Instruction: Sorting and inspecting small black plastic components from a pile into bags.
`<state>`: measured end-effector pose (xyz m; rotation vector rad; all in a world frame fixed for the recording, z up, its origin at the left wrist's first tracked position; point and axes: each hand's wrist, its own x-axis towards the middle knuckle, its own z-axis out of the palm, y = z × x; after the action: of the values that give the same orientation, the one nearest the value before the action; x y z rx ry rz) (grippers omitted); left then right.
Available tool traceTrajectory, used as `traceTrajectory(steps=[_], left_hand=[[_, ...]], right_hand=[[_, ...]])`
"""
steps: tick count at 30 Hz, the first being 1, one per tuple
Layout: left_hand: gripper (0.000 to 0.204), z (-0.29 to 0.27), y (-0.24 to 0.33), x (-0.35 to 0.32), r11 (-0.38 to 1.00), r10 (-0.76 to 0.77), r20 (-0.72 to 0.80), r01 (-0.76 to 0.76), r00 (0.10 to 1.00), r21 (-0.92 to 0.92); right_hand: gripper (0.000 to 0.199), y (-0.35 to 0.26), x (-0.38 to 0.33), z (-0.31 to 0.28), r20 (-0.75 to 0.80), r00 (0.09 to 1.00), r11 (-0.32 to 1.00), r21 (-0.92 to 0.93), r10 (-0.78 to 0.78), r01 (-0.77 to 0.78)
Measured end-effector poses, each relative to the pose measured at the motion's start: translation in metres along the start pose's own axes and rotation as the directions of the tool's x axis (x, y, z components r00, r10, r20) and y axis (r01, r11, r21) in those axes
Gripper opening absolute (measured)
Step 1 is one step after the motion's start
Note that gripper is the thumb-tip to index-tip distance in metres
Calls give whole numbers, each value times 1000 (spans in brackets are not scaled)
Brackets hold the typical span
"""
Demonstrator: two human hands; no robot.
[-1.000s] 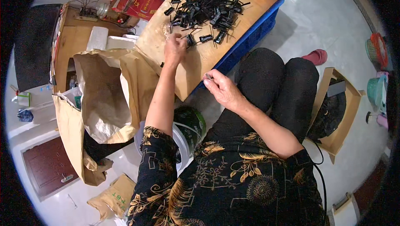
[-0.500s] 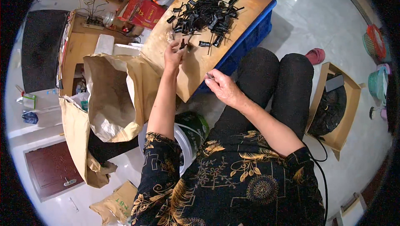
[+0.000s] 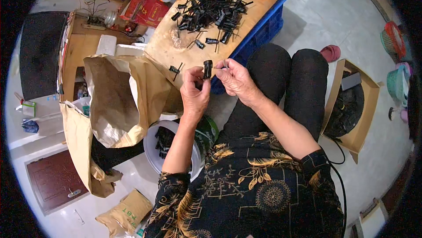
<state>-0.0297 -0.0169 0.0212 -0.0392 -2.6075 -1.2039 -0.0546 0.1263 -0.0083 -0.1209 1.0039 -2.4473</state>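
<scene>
My left hand (image 3: pixel 194 92) pinches a small black plastic part (image 3: pixel 207 68) upright between thumb and fingers. Touching it from the right is my right hand (image 3: pixel 235 81), whose fingertips close on a thin piece at the part's side. Both hands hover above the near edge of a wooden board (image 3: pixel 176 47) that lies over a blue crate (image 3: pixel 262 26). A pile of several black parts (image 3: pixel 214 12) covers the board's far half. A few loose black parts (image 3: pixel 175 69) lie near the board's near edge.
A big open brown paper sack (image 3: pixel 115 102) stands to my left. Below my left arm is a white bucket (image 3: pixel 151 148) with dark parts inside. An open cardboard box (image 3: pixel 351 106) holding black items sits to my right. A red package (image 3: pixel 145 7) lies beyond the sack.
My left hand picked a black part off the board and drew back toward me. My right hand rose to meet it, and both now hold the part together.
</scene>
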Motion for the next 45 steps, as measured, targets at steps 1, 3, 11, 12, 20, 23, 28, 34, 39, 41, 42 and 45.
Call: traceTrajectory(steps=[1, 3, 11, 12, 20, 23, 28, 34, 39, 41, 42, 45], left_hand=[[31, -1, 1, -1, 1000, -10, 1, 10, 1000, 5], [31, -4, 0, 1, 999, -36, -24, 36, 999, -28], [30, -4, 7, -4, 999, 16, -23, -17, 1000, -32], [28, -4, 8, -6, 997, -28, 0, 28, 1000, -75], [30, -4, 21, -11, 997, 72, 48, -72, 996, 5], [29, -7, 21, -10, 998, 67, 65, -66, 996, -15], [23, -7, 18, -4, 987, 156, 117, -159, 981, 13], [32, -23, 17, -12, 971, -166, 117, 183, 979, -154], [65, -22, 21, -1, 825, -425, 384, 525, 820, -208], [67, -25, 15, 2, 837, -395, 427, 510, 813, -198], [66, -25, 14, 3, 863, -369, 456, 481, 810, -155], [62, -29, 10, 6, 914, -295, 509, 394, 809, -97]], right_hand=[[33, -1, -1, 0, 32, 999, 999, 33, 22, -23], [33, -1, -1, 2, 61, 998, 998, 62, 19, -23], [33, -4, -1, 1, 35, 999, 999, 21, 25, -25], [30, -3, -1, -1, 46, 997, 996, 71, 57, -60], [16, -5, 0, -8, 101, 973, 946, 230, 210, -228], [14, -5, 2, -6, 89, 970, 942, 235, 225, -240], [12, -1, 2, -7, 22, 988, 969, 194, 155, -156], [9, 2, 6, -3, -99, 995, 998, 68, 5, 2], [8, 9, 7, 0, -30, 997, 969, -236, -75, 66], [9, 14, 9, 0, 15, 992, 946, -302, -122, 121], [12, 15, 9, -1, 8, 996, 941, -326, -93, 91], [15, 19, 12, 0, 4, 998, 944, -323, -65, 63]])
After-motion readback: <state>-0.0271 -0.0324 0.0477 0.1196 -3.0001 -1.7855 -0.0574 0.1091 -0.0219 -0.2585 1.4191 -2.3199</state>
